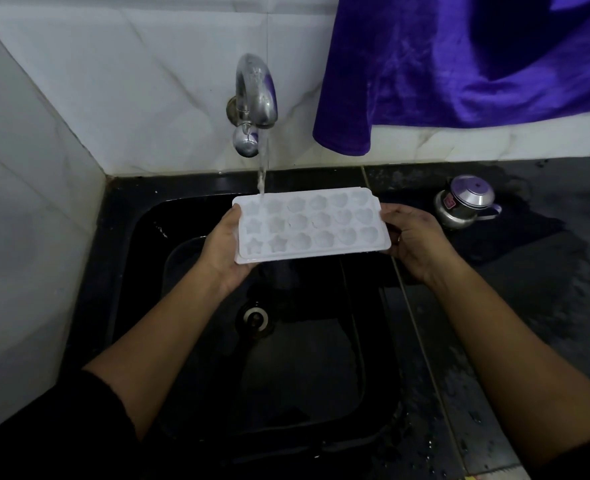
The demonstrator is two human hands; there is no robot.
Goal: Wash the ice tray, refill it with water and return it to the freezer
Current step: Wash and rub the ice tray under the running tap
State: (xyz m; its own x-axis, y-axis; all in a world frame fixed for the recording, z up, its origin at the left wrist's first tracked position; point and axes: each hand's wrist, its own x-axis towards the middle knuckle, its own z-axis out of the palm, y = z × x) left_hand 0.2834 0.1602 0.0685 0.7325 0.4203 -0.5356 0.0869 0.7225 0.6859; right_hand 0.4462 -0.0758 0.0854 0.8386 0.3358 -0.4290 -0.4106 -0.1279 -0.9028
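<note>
1. Ice tray (311,225): white plastic, three rows of six shaped moulds, open side up. You hold it by its two short ends, in the air above the sink (304,358), roughly level.
2. Your left hand (222,249) grips the left end. The thumb lies along the top edge and the fingers are curled out of sight beneath the tray.
3. Your right hand (413,242) grips the right end the same way, thumb on the rim and fingers tucked under. A ring shows on one finger.
4. Water stream (262,161): it is running and lands in the far-left corner mould. How full the moulds are cannot be read.
5. Tap (257,95): a chromed, wall-mounted spout curving down, directly above that corner of the tray.
6. The sink is black and wet, with its drain (256,318) below the tray and nearer to you.
7. Counter (529,271): dark stone to the right of the sink, with water pooled and spattered on it.
8. A small lidded metal pot (465,202) stands on the counter, just beyond your right hand and not touching it.
9. Purple cloth (460,64): it hangs against the white tiled wall (131,81), up and to the right of the tap.
</note>
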